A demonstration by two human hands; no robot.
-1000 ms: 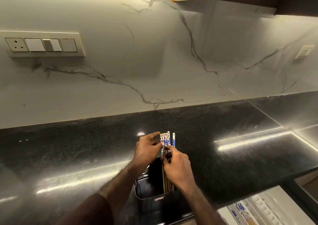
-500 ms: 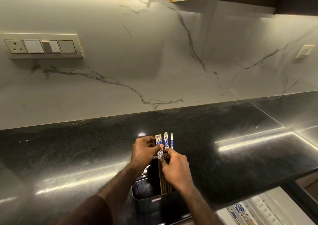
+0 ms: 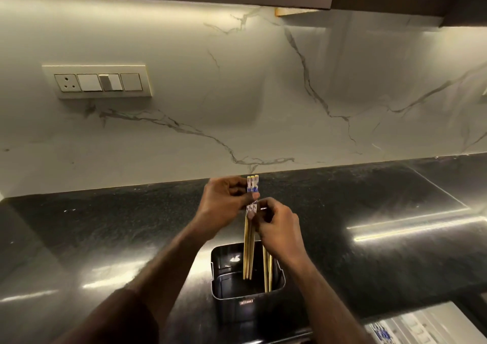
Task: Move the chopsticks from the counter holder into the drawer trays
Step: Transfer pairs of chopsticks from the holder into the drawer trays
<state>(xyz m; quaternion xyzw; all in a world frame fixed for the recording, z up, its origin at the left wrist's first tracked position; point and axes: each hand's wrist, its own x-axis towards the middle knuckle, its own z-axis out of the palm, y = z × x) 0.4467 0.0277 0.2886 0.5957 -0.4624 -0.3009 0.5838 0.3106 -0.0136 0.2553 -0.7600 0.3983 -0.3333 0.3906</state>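
Right now, from the head view, my left hand point(image 3: 224, 198) has its fingers pinched on a bundle of chopsticks point(image 3: 249, 238), tips just inside the holder point(image 3: 246, 288) on the worktop point(image 3: 105, 225). My right hand point(image 3: 276, 227) grips those remaining. Next, I judge, lift clear toward the drawer trays point(image 3: 411, 328).

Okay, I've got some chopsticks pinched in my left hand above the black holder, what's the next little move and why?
Probably lift the left hand straight up a bit more. The chopsticks in its grip have their tips low, about level with the holder rim, so swinging toward the drawer tray at lower right now could snag them. The right hand seems to be steadying the chopsticks remaining in the holder.
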